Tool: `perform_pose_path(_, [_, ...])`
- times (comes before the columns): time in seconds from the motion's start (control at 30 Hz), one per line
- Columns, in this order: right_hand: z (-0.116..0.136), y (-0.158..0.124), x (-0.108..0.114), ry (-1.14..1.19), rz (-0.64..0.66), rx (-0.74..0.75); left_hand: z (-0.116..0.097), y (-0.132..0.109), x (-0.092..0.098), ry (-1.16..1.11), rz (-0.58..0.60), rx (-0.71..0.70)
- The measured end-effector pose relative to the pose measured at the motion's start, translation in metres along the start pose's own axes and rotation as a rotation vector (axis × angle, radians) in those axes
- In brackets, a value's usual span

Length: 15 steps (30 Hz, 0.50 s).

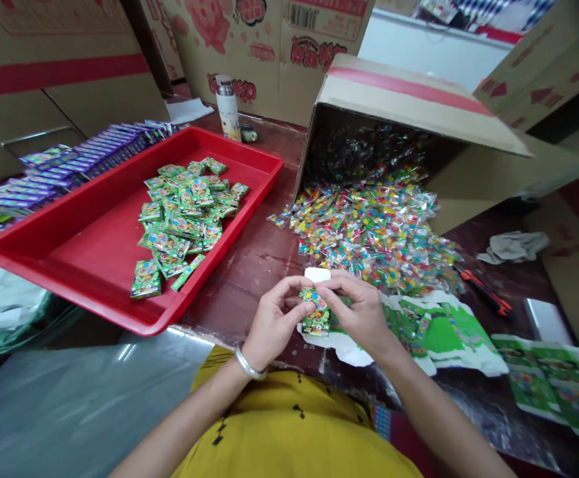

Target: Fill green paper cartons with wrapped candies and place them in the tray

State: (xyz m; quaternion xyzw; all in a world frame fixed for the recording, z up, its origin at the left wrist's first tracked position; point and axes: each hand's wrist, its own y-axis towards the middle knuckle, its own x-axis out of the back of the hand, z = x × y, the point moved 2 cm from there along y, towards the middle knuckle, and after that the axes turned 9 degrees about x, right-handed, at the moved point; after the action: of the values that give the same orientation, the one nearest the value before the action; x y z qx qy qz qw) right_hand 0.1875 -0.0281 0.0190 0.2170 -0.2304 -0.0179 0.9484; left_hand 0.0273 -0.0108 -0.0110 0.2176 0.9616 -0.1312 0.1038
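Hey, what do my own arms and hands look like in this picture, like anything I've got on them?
Your left hand and right hand are ungloved. A smooth, rounded silver bangle circles the left wrist; none shows on the right. No sleeves cover the visible forearms. Between them shows mustard-yellow clothing with small dark motifs.

— What words can be read here?
— None clearly: red characters (312, 53) and a barcode (303, 16) mark the rear cardboard carton (274, 70), the characters too blurred to decipher; red arrows (547, 96) mark the right-hand carton (551, 70).
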Motion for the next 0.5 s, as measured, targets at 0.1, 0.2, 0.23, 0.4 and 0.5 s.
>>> perform_pose_path(0.1, [0.003,0.002,0.0,-0.031,0.001,0.045,-0.001,0.001,-0.001,0.011,-0.023,-0.033])
perform_pose_path(0.2, [0.001,0.002,-0.003,0.131,-0.112,-0.042,-0.005,0.003,-0.001,-0.039,-0.068,-0.087])
perform_pose_path(0.23, [0.001,0.003,-0.004,0.199,-0.133,-0.075,-0.006,0.003,-0.001,-0.056,-0.069,-0.095])
perform_pose_path(0.4, [0.001,0.013,-0.004,0.327,-0.016,-0.18,-0.009,0.002,0.002,-0.014,-0.056,-0.079])
perform_pose_path(0.5, [-0.002,0.022,0.002,0.313,0.048,-0.292,-0.009,0.0,0.005,0.073,-0.086,-0.09])
